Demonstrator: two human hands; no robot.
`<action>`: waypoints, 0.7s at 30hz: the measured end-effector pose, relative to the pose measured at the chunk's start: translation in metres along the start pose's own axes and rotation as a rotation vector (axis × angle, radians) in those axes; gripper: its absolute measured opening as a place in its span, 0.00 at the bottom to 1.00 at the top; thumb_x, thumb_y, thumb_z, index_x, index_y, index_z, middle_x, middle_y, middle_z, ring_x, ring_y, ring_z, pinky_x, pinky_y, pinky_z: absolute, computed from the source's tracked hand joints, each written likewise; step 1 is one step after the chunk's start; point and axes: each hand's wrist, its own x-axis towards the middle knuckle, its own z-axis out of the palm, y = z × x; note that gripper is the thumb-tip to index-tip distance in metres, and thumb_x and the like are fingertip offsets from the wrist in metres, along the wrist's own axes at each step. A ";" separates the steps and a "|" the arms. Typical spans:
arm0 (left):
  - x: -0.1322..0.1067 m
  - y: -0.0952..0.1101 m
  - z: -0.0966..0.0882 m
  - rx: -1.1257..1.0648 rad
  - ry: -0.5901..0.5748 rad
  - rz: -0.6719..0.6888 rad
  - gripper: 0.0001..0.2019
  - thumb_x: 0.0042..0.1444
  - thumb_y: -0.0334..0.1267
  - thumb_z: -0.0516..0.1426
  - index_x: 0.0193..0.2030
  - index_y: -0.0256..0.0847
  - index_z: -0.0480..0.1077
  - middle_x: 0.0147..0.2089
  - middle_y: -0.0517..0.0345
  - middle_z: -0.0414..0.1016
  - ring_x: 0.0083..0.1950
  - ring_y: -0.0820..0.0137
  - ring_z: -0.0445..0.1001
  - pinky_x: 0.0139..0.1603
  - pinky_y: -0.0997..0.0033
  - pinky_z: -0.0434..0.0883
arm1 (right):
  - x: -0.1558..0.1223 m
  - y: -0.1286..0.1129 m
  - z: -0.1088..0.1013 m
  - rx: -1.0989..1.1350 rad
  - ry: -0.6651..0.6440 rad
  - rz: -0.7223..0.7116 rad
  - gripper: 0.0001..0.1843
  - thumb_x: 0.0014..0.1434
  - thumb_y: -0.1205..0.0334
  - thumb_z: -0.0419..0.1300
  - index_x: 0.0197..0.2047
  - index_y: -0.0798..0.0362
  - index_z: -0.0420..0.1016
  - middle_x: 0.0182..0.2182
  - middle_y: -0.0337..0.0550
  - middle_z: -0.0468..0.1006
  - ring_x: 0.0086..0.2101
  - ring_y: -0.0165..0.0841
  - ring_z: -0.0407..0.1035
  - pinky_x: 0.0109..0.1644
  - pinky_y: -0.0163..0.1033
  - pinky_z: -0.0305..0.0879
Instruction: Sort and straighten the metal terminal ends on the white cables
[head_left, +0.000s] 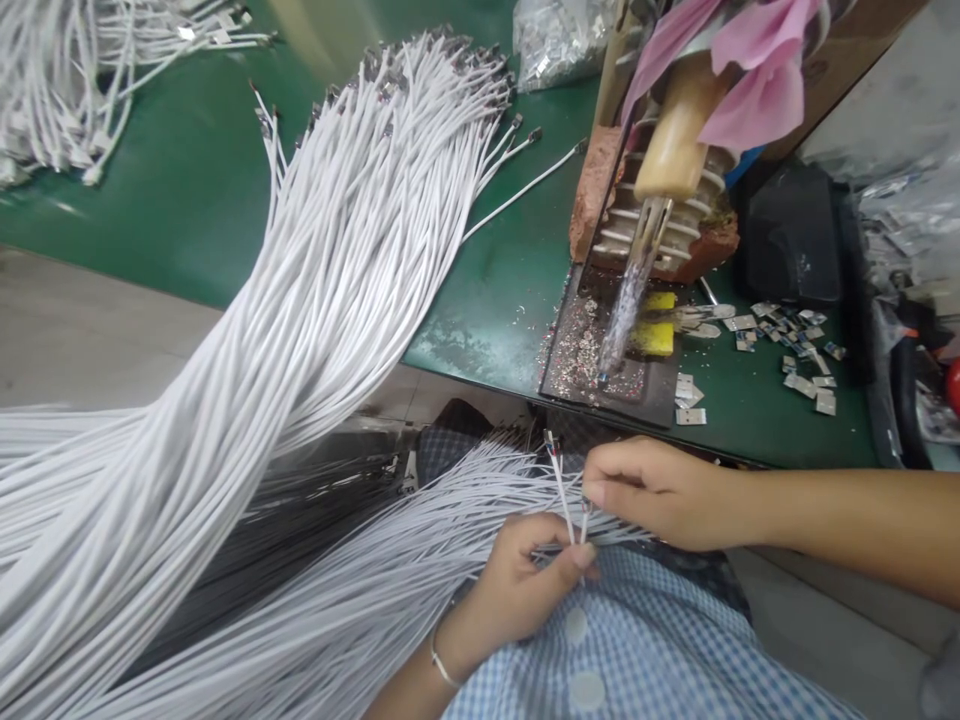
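The left hand (525,585), wearing a thin silver bracelet (442,665) at the wrist, is sitting low over the lap. Its grip is closing thumb against forefinger on two thin white cables with bared tips (559,490). These two are standing almost upright out of the pinch, just off the near edge of the flat green desk (187,200). The right hand (660,490) is coming in from the right, and its grip is also pressing together on the same two cables, just above the left hand's fingers. The two hands are nearly touching.

Both cables are rising out of a loose sheaf of white cables (337,590) that is lying across the lap, over a blue-and-white checked shirt (660,650). A far thicker bundle of white cables (337,250) is draping from the desk down to the left, its metal-tipped ends fanning out on the green surface.

Beyond the hands, a soldering iron with a pale wooden handle (675,140) is leaning tip-down over a dark tray strewn with solder crumbs (570,360), beside a small yellow sponge (658,320). Small flat metal connector shells (795,350) are lying scattered to the right of the tray. A pink cloth (750,70) is hanging above the iron's handle.
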 end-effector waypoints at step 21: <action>0.000 0.007 0.000 0.101 -0.224 0.007 0.16 0.61 0.41 0.49 0.40 0.39 0.77 0.35 0.54 0.79 0.37 0.68 0.75 0.43 0.71 0.68 | -0.001 -0.002 0.000 0.123 -0.029 0.005 0.07 0.54 0.64 0.51 0.28 0.57 0.66 0.19 0.33 0.61 0.21 0.24 0.53 0.23 0.30 0.52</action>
